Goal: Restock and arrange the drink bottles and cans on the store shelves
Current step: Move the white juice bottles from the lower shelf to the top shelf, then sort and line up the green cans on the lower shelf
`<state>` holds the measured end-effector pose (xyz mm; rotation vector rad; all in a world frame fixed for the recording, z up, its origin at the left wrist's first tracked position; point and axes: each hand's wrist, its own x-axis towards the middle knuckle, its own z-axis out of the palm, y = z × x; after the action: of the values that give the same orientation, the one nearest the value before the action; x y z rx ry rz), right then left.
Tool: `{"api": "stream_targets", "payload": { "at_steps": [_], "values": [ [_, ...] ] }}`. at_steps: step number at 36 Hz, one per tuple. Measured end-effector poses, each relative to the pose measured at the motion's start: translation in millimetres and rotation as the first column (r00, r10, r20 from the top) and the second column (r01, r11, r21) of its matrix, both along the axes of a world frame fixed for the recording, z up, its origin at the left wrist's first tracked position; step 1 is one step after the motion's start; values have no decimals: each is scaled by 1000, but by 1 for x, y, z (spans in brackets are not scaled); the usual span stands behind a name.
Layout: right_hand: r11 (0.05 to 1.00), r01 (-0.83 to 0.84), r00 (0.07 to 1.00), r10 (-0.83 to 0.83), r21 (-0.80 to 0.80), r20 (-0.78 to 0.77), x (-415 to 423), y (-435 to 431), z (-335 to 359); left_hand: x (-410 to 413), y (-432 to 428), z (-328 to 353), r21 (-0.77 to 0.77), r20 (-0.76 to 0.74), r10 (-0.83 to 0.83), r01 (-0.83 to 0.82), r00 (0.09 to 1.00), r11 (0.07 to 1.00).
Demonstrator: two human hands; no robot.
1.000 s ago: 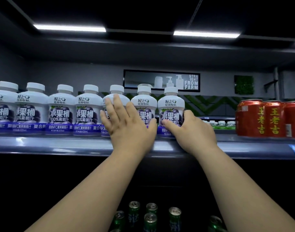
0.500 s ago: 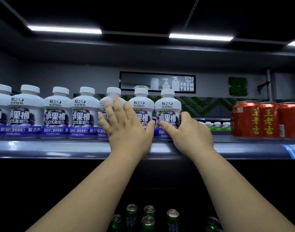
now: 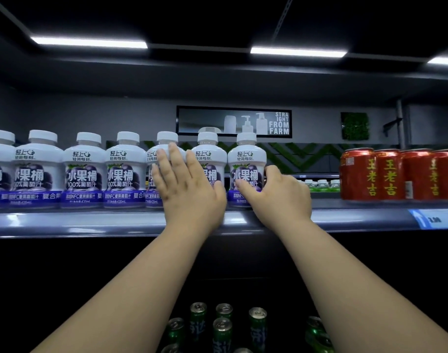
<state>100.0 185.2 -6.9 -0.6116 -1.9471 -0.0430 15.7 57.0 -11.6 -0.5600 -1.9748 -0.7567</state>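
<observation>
A row of several white grape-juice bottles with purple labels stands along the grey shelf. My left hand lies flat with straight fingers against two of them, a partly hidden bottle and its neighbour. My right hand curls round the lower right side of the rightmost bottle, thumb across its label. All bottles stand upright.
Several red cans stand on the same shelf at the right, with a gap between them and the bottles. A price tag sits on the shelf edge. Green cans stand on a lower shelf below my arms.
The view has shifted slightly, so bottles and cans sit further left in frame. Both hands stay on the same bottles, my left hand a little higher on them.
</observation>
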Motion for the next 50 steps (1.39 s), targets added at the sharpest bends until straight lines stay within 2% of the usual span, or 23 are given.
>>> {"api": "stream_targets", "payload": {
  "at_steps": [3, 7, 13, 19, 22, 27, 30, 36, 50],
  "values": [
    [998, 62, 998, -62, 11, -20, 1, -3, -2, 2, -2, -1, -7, 10, -23, 23, 1000, 1000],
    [999, 43, 999, -43, 1, -15, 3, -7, -14, 3, -4, -5, -76, 14, -21, 22, 1000, 997],
    [993, -29, 982, 7, 114, 191, 24, -13, -69, 10, -18, -43, -284, -41, -9, -3, 999, 959],
    [982, -140, 930, 87, 125, 356, 52, -20, -113, 29, -41, -87, -443, -46, 4, -24, 999, 896],
    [966, -251, 891, 205, 63, 406, 63, -26, -135, 41, -52, -112, -478, -48, -14, -11, 999, 879],
    [899, -402, 756, 434, -175, 490, 73, -32, -176, 60, -68, -159, -502, 77, -124, 146, 989, 852],
    [862, -423, 681, 505, -278, 531, 78, -33, -197, 72, -74, -192, -495, 204, -109, 198, 973, 846],
    [800, -480, 558, 594, -359, 579, 90, -39, -225, 96, -89, -250, -515, 382, 10, 203, 924, 833],
    [672, -586, 363, 717, -452, 595, 77, -102, -277, 127, -176, -301, -440, 543, 187, 89, 819, 894]
  ]
}}
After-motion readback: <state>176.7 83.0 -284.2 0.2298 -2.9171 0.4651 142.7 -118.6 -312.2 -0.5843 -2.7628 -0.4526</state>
